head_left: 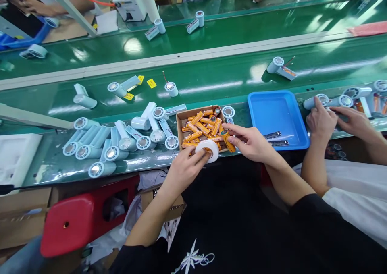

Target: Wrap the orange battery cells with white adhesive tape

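Note:
My left hand (187, 163) grips a white tape roll (211, 150), its fingers pressed on the roll's hub, over the front edge of a small cardboard box (180, 133). Just right of the roll, my right hand (249, 143) pinches an orange cylindrical battery (227, 141) between thumb and fingers. Several more orange batteries (203, 125) lie loose inside the box. One light-blue round-headed device (228, 112) stands against the box's right back corner.
Several light-blue devices (113, 153) crowd the bench to the left. A blue tray (273, 113) with black strips sits right. Beyond it, a co-worker's hands (322, 121) touch devices. Behind runs a green belt (208, 84); a red stool (68, 225) stands lower left.

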A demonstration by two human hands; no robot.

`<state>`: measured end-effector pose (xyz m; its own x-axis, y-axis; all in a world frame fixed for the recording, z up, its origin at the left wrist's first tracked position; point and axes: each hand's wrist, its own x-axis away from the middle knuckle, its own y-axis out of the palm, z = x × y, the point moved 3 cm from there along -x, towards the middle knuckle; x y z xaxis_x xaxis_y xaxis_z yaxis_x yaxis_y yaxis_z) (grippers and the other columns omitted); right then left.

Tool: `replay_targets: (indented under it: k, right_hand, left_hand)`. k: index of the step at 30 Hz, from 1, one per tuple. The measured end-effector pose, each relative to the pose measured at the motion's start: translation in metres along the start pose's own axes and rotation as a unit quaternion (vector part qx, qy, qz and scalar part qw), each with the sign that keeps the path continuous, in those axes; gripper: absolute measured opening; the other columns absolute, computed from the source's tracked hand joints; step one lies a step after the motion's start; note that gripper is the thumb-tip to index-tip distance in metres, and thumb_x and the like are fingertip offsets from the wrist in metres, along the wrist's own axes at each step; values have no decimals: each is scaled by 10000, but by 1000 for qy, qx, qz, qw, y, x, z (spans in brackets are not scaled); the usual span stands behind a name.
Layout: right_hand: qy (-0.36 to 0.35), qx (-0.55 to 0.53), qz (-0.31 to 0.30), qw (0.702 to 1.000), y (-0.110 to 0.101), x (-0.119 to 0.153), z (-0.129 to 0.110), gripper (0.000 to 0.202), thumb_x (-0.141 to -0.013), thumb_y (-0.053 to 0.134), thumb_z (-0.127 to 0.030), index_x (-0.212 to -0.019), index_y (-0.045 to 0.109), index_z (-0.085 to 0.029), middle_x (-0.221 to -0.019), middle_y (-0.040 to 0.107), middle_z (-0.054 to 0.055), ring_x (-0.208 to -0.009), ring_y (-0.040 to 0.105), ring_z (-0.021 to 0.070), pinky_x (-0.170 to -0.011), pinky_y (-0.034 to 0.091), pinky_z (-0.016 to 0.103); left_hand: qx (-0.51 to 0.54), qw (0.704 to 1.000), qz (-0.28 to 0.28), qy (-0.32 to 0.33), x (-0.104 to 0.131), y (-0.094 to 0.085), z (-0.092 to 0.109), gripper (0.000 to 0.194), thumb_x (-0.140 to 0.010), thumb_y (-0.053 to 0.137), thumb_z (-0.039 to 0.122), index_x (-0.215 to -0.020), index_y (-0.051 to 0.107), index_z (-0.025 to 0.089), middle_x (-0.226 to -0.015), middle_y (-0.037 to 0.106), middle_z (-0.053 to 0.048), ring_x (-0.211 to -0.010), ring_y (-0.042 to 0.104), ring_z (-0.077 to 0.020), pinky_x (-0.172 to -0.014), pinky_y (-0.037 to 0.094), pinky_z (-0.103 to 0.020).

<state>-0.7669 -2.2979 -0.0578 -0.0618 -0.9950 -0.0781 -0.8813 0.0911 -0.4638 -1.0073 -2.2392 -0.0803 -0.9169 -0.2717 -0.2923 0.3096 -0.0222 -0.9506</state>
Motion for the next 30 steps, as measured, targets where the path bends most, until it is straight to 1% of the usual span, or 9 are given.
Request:
replay_targets:
  k: [5, 8, 11, 13, 15, 18, 21, 25, 30]
  right_hand:
    - [-23, 63, -98, 993, 3, -1, -4, 434, -1015, 555, -254, -1437, 656, -236, -1186, 794, 74, -999, 761, 220, -944, 576, 345]
    - [-3, 3, -130, 991, 15, -1, 3, 433, -954, 684, -311, -1377, 687, -216, -1025, 807, 56, -897, 762, 214, -885, 601, 346]
    - [30, -169, 21, 985, 36, -1, 12, 500, -919, 740, -462, -1351, 660, -223, -1060, 791, 57, -956, 765, 214, -890, 629, 349]
    - [43, -274, 178, 944, 45, 0, 18, 587, -908, 734, -555, -1386, 586, -248, -1210, 759, 84, -1087, 752, 229, -963, 628, 377]
    - [40, -319, 268, 908, 40, -4, 24, 605, -893, 747, -570, -1380, 542, -276, -1273, 735, 90, -1155, 736, 243, -1003, 623, 408]
    - [-8, -311, 363, 878, -10, -11, 36, 580, -897, 733, -564, -1373, 510, -318, -1324, 701, 66, -1217, 709, 243, -1022, 616, 423]
    - [-26, -255, 450, 856, -64, 1, 51, 585, -933, 671, -578, -1431, 445, -371, -1478, 601, 48, -1345, 632, 242, -1098, 567, 456]
    - [16, -191, 441, 877, -63, 34, 62, 577, -889, 734, -586, -1367, 505, -359, -1403, 669, 67, -1309, 654, 260, -1093, 565, 491]
    - [10, -236, 441, 866, -47, 62, 65, 510, -852, 805, -491, -1276, 567, -336, -1262, 760, 60, -1087, 756, 223, -1004, 618, 425]
  left_hand:
    - [-11, 1000, -29, 3, -8, -6, 4, 328, -1019, 540, 126, -1297, 672, 238, -1130, 742, -83, -1004, 688, -254, -844, 585, -402]
    - [-6, 999, -33, -3, -15, -13, 5, 317, -1017, 544, 124, -1280, 680, 236, -1071, 737, -83, -1038, 693, -265, -856, 589, -403]
    - [-23, 999, 20, -44, -24, -13, 16, 322, -1001, 584, 127, -1293, 676, 226, -1101, 728, -93, -1231, 649, -327, -979, 578, -456]
    - [-15, 993, 86, -80, -28, -7, 30, 287, -979, 634, 142, -1259, 687, 184, -1084, 723, -111, -1385, 552, -388, -1067, 545, -512]
    - [12, 988, 128, -89, -26, 2, 45, 250, -967, 666, 163, -1216, 699, 156, -1010, 721, -115, -1445, 504, -402, -1090, 536, -514]
    - [14, 991, 93, -96, -15, 7, 37, 233, -961, 688, 202, -1190, 720, 173, -989, 747, -115, -1415, 547, -389, -1053, 548, -508]
    - [16, 996, -16, -83, -21, -5, -8, 235, -936, 736, 398, -1082, 766, 216, -1036, 787, -110, -1266, 646, -388, -959, 564, -519]
    - [46, 989, -144, -9, -93, -10, -51, 351, -998, 614, 513, -865, 783, 235, -912, 788, -64, -921, 715, -254, -841, 544, -402]
    - [15, 954, -266, 140, -212, 48, -29, 252, -906, 753, 395, -1114, 790, 258, -1359, 700, -82, -1383, 497, -345, -1098, 407, -473]
